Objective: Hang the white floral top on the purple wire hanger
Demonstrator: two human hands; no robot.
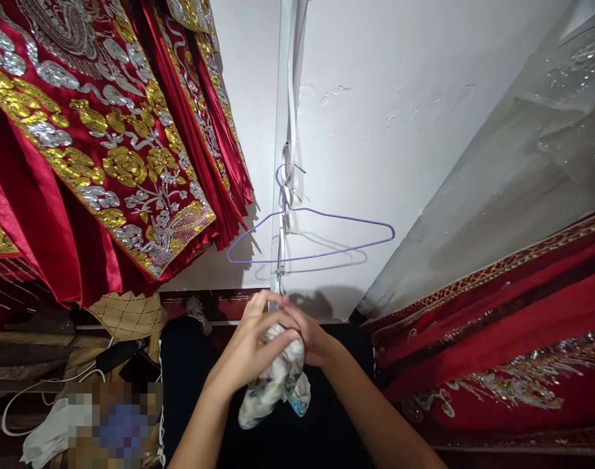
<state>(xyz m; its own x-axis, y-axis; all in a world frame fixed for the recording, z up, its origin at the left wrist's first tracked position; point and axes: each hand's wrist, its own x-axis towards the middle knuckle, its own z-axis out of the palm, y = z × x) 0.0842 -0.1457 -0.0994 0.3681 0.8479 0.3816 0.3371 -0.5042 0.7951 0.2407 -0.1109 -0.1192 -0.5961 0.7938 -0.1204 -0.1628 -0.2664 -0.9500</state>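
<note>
At twelve o'clock I see a white wall [346, 52], scuffed and shadowed; at eight, dim brown slats [28, 339].

Between the left hand [258, 342] and the right hand [310, 335], the bundled cloth [263, 400] is off-white, blotched with grey-green and brown; a crumpled piece [301, 394] just below the right hand is whitish with bright blue. Beneath both hands, the clothing [321, 430] is near-black. Above them, the hanger [286, 204] is purple and the wall [375, 78] white. Up beyond the left hand, the dress [126, 166] is red with gold and silver flowers; below it, the bag [129, 316] is tan with diamond lattice. Right of the right hand, the fabric [536, 352] is red with silvery swirls and a gold-patterned border.
</note>
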